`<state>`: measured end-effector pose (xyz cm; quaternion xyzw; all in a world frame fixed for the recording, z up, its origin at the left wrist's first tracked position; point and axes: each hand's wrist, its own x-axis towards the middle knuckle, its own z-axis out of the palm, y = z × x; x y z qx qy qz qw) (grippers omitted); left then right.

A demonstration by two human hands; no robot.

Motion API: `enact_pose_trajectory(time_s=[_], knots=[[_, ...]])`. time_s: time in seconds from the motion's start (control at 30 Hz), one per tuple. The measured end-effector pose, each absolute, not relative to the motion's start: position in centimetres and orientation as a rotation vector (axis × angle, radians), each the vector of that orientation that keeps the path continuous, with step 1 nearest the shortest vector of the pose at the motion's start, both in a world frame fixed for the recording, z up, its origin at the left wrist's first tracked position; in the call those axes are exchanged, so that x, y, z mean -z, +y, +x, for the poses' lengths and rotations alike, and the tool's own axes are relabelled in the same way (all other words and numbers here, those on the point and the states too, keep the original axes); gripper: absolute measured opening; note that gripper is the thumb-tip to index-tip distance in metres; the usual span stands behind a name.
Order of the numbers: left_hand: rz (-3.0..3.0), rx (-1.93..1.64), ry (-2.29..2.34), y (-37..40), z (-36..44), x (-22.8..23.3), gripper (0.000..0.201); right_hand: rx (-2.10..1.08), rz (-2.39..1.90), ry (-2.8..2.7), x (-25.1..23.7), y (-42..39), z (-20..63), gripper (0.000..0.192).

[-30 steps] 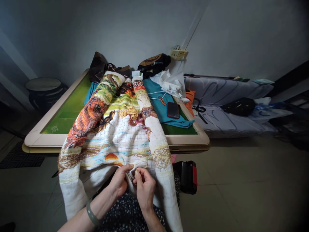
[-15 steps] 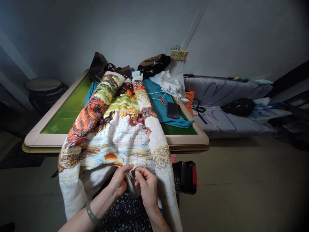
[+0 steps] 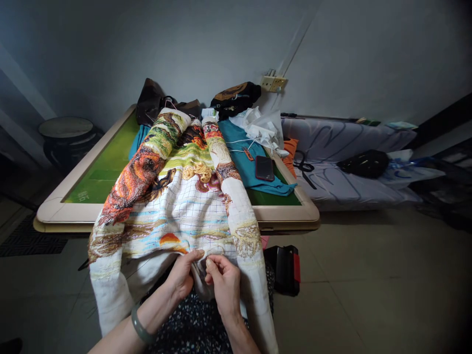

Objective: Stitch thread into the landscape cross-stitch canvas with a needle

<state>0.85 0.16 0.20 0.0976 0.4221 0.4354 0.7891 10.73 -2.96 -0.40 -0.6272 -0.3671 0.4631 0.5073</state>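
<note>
A large cross-stitch cloth (image 3: 199, 206), white with a printed grid and partly filled with coloured stitching, runs from the table down over my lap. Both its sides are rolled up, as a left roll (image 3: 140, 172) and a right roll (image 3: 236, 196). My left hand (image 3: 182, 275) pinches the cloth's near edge between thumb and fingers. Close beside it, my right hand (image 3: 224, 282) has thumb and forefinger pressed together at the same edge; whatever lies between those fingertips is too small to make out. Loose yellow thread (image 3: 197, 171) lies bunched on the cloth.
The green-topped table (image 3: 92, 182) has a pale raised rim. On it lie a teal cloth (image 3: 236, 135), a phone (image 3: 264, 168), a small orange-handled tool (image 3: 248, 154), crumpled white plastic (image 3: 261, 128) and dark bags (image 3: 236, 98). A black-and-red box (image 3: 283, 270) stands below right, near a covered sofa (image 3: 332, 167).
Hardly anything differs. My right hand has shifted very slightly, its fingertips still pinched at the cloth edge; my left hand keeps its grip.
</note>
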Motion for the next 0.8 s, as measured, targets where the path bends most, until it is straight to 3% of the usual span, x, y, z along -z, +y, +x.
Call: enact_pose_trajectory(time_s=[0.8], knots=[[0.162, -1.002, 0.929, 0.2, 1.0, 0.2, 0.020, -1.006, -1.537, -0.953, 0.5, -3.2, 10.1, 0.024]])
